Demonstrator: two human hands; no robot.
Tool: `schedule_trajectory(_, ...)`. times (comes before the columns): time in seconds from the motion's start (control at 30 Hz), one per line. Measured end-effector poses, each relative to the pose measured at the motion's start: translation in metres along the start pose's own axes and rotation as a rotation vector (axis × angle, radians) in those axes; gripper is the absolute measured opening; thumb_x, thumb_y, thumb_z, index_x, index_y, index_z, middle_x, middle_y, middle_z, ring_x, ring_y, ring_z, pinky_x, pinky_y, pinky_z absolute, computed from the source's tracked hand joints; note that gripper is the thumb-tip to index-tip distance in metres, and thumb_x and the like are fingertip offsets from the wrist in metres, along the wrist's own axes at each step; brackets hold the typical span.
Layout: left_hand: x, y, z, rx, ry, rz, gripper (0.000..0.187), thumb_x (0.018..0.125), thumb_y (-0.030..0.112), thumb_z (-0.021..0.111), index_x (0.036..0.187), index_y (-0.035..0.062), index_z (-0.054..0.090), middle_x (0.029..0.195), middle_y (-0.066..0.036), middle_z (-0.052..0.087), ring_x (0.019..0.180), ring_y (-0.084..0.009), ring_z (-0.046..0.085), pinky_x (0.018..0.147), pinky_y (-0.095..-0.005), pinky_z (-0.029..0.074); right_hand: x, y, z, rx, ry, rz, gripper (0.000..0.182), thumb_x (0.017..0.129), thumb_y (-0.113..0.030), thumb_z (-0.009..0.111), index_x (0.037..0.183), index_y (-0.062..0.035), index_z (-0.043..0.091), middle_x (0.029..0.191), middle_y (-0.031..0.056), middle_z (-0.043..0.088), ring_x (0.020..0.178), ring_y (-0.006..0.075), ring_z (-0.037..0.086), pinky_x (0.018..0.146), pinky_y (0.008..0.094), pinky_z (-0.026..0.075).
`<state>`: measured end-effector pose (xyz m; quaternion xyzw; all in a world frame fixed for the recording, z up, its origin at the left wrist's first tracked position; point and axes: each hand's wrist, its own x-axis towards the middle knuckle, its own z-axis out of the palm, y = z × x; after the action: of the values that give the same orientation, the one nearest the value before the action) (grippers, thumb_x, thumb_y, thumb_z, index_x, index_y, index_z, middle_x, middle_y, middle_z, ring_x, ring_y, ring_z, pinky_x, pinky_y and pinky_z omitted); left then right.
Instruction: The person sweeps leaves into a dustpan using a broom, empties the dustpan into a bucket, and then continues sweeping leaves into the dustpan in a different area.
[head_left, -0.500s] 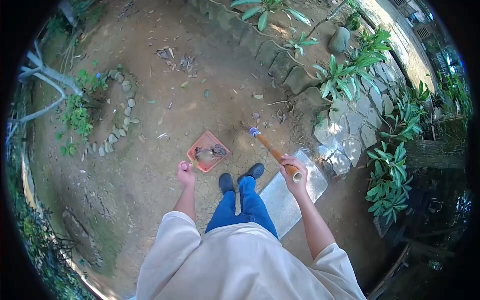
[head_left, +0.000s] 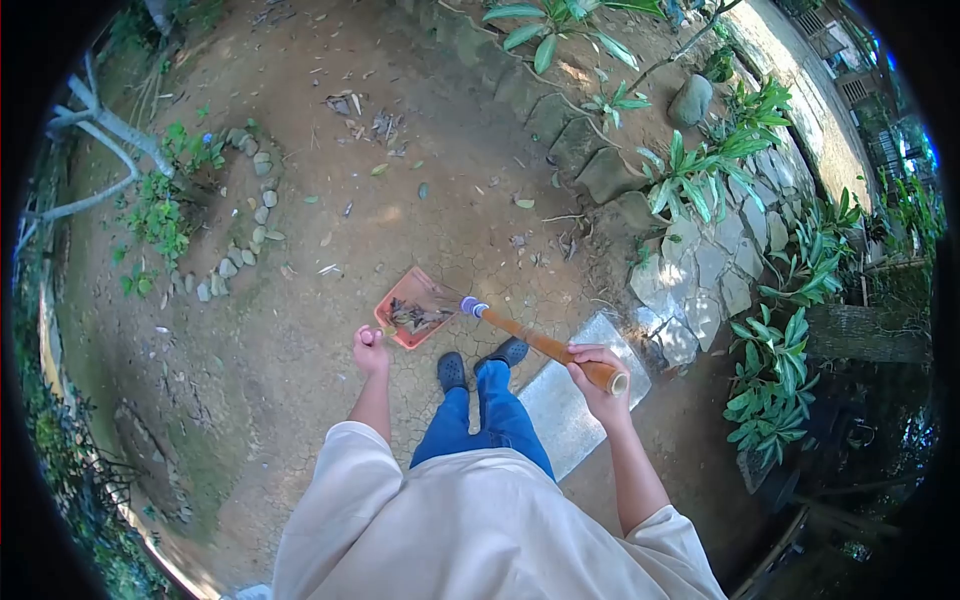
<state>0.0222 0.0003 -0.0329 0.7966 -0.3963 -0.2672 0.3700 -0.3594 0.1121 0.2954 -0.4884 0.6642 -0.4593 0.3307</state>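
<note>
My right hand [head_left: 600, 380] is wrapped round the thick bamboo handle of a stick broom [head_left: 535, 338], near its hollow top end. Purple and white binding circles the broom's lower end, and its thin, blurred bristles reach the right rim of an orange dustpan [head_left: 383, 306]. Dry brown leaves [head_left: 415, 316] lie inside the pan. At the pan's lower left corner, my left hand [head_left: 371, 350] is closed in a fist on the dustpan's handle, which is mostly hidden by the fingers.
Cracked bare soil surrounds my dark clogs [head_left: 452, 371]. A pale concrete slab [head_left: 575, 405] lies at my right, with flagstones [head_left: 700, 265] beyond. A curve of small stones [head_left: 228, 268] borders a plant on the left. Scattered leaves [head_left: 385, 125] lie farther ahead.
The broom's bristle end has swung left to the dustpan's rim, and my right hand has shifted slightly right and down. The leaves sit differently in the pan. My left hand stays almost still.
</note>
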Motion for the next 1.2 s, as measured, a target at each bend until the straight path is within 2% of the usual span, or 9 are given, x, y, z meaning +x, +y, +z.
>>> schedule_trajectory(0.33, 0.019, 0.02, -0.015, 0.0, 0.016, -0.058, 0.036, 0.081, 0.008, 0.08, 0.115, 0.0106, 0.066, 0.097, -0.01, 0.07, 0.087, -0.0231, 0.066, 0.081, -0.0381, 0.053, 0.044, 0.001, 0.014, 0.012, 0.156, -0.033, 0.013, 0.083, 0.005, 0.075, 0.091, -0.0018, 0.068, 0.105, 0.0117, 0.073, 0.109, 0.0257, 0.07, 0.096, 0.0365, 0.052)
schedule_trajectory(0.43, 0.029, 0.023, -0.011, 0.052, 0.03, -0.076, 0.037, 0.08, 0.008, 0.081, 0.114, 0.0115, 0.067, 0.097, -0.01, 0.071, 0.086, -0.0238, 0.067, 0.08, -0.0389, 0.054, 0.066, 0.002, 0.035, -0.118, 0.134, -0.089, 0.013, 0.082, 0.004, 0.077, 0.091, -0.0024, 0.069, 0.104, 0.0114, 0.074, 0.107, 0.0251, 0.071, 0.095, 0.0357, 0.053)
schedule_trajectory(0.67, 0.05, 0.017, -0.002, 0.062, 0.022, -0.096, 0.037, 0.076, 0.006, 0.083, 0.11, 0.0114, 0.069, 0.096, -0.01, 0.072, 0.086, -0.0225, 0.068, 0.079, -0.038, 0.054, 0.099, 0.043, 0.091, -0.126, 0.017, -0.143, 0.015, 0.079, 0.004, 0.077, 0.09, -0.0026, 0.07, 0.104, 0.0106, 0.074, 0.106, 0.0256, 0.071, 0.093, 0.0357, 0.054)
schedule_trajectory(0.73, 0.055, 0.011, 0.0, -0.014, 0.003, -0.093, 0.034, 0.08, 0.008, 0.081, 0.111, 0.0103, 0.068, 0.096, -0.007, 0.071, 0.089, -0.0187, 0.066, 0.082, -0.0352, 0.053, 0.1, 0.036, 0.095, -0.103, -0.054, -0.115, 0.014, 0.08, 0.005, 0.076, 0.089, -0.0027, 0.069, 0.103, 0.0108, 0.074, 0.106, 0.0258, 0.071, 0.092, 0.0352, 0.054)
schedule_trajectory(0.8, 0.055, 0.009, 0.001, -0.058, -0.026, -0.103, 0.032, 0.083, 0.007, 0.08, 0.112, 0.009, 0.067, 0.097, -0.005, 0.07, 0.09, -0.016, 0.065, 0.083, -0.0329, 0.052, 0.096, 0.032, 0.088, -0.077, -0.098, -0.045, 0.014, 0.08, 0.005, 0.076, 0.089, -0.0028, 0.069, 0.103, 0.0105, 0.074, 0.106, 0.0252, 0.071, 0.092, 0.0349, 0.054)
schedule_trajectory(0.97, 0.062, 0.015, 0.006, -0.13, -0.063, -0.074, 0.031, 0.085, 0.001, 0.076, 0.113, 0.0071, 0.065, 0.098, -0.004, 0.068, 0.092, -0.0138, 0.064, 0.085, -0.0301, 0.052, 0.077, 0.014, 0.059, 0.026, 0.019, 0.068, 0.013, 0.083, 0.004, 0.075, 0.092, -0.0018, 0.068, 0.106, 0.0108, 0.073, 0.106, 0.0227, 0.07, 0.094, 0.0344, 0.052)
schedule_trajectory(1.2, 0.066, 0.047, 0.02, -0.029, -0.106, 0.051, 0.033, 0.084, 0.0, 0.075, 0.115, 0.0079, 0.066, 0.101, -0.008, 0.07, 0.094, -0.0187, 0.067, 0.086, -0.033, 0.053, 0.077, -0.015, 0.004, 0.093, 0.228, 0.098, 0.011, 0.085, 0.006, 0.072, 0.093, -0.0013, 0.067, 0.108, 0.0134, 0.072, 0.108, 0.0231, 0.068, 0.097, 0.0355, 0.051)
